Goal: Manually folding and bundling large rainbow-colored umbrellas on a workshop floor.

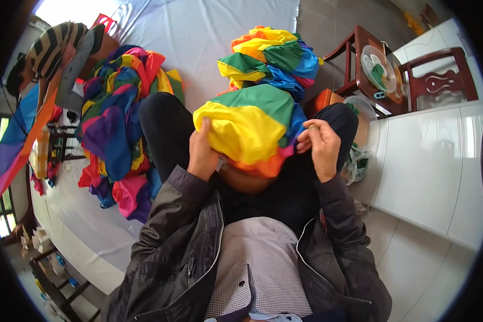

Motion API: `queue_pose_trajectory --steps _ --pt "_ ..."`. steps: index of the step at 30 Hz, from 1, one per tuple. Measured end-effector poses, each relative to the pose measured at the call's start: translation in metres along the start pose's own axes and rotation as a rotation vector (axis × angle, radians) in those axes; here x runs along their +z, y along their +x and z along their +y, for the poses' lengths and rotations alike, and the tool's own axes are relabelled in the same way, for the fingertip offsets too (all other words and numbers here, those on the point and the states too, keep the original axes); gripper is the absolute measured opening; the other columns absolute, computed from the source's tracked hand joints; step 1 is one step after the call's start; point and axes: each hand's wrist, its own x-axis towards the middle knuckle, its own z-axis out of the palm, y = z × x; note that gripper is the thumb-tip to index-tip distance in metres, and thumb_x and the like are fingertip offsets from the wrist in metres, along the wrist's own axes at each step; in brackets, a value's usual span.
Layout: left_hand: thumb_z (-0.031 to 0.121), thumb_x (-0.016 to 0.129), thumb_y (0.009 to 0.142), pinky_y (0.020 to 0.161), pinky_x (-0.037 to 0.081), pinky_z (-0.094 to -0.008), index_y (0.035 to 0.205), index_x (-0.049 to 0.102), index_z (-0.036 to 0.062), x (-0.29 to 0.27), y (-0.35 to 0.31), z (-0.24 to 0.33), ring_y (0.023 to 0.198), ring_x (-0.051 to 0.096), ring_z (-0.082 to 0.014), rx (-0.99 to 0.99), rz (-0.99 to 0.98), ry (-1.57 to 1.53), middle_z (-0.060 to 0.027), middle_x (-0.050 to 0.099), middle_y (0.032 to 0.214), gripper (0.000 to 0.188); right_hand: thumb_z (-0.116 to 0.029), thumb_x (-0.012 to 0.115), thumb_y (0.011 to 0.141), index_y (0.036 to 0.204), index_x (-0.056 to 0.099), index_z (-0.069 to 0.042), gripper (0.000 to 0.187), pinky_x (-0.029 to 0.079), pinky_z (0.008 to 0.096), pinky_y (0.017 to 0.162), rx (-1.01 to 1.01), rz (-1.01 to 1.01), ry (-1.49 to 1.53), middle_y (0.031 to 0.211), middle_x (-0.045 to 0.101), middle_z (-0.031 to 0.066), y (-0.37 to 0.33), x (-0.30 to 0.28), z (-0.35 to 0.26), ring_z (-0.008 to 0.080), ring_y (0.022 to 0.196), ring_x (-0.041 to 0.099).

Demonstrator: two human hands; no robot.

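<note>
Over my lap lies a rainbow-striped cloth (247,131), its yellow, green, orange and blue bands bunched up. My left hand (203,153) grips its yellow left edge, the thumb on top and the other fingers hidden beneath. On the other side, my right hand (321,147) is raised just off the cloth's blue and pink edge. Its thumb and fingers are pinched together; whatever is between them is too small to make out. A wooden seat or stool (247,180) shows partly under the cloth, between my knees.
Beyond my knees sits a heap of rainbow cloth (268,56). A larger heap (118,129) lies to the left on a grey sheet (198,27). Far left, a person in stripes (53,51) is beside a hanging rainbow cloth (29,129). Wooden chairs (440,78) and white cabinets (418,161) stand right.
</note>
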Motion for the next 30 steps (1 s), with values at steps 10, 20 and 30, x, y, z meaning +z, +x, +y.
queue_pose_trajectory --steps 10,20,30 --pt "0.022 0.059 0.104 0.092 0.057 -0.0453 0.123 0.058 -0.0013 -0.001 0.013 -0.015 0.105 0.069 -0.028 -0.23 -0.091 -0.099 -0.0138 0.068 0.116 0.03 -0.017 0.061 0.096 0.122 0.062 -0.002 0.03 0.056 0.0424 0.078 -0.196 -0.214 -0.383 0.099 0.072 0.0244 0.017 0.047 0.085 0.0383 0.089 0.072" --pt "0.02 0.062 0.103 0.093 0.057 -0.043 0.12 0.058 0.0 0.048 -0.008 0.012 0.1 0.071 -0.0258 -0.221 -0.202 -0.187 -0.0113 0.069 0.112 0.027 -0.019 0.068 0.087 0.118 0.068 -0.006 0.033 0.054 0.0506 0.083 -0.15 -0.567 -0.885 0.104 0.071 0.0228 0.028 0.033 0.082 0.0416 0.101 0.066" --pt "0.023 0.067 0.101 0.085 0.055 -0.0342 0.112 0.063 0.0051 0.092 -0.052 0.033 0.093 0.068 -0.0181 -0.246 -0.399 -0.178 -0.0045 0.069 0.104 0.022 -0.02 0.065 0.09 0.124 0.063 -0.006 0.038 0.053 0.047 0.088 -0.369 -0.275 -0.825 0.116 0.067 0.0213 0.009 0.066 0.042 0.0386 0.111 0.063"
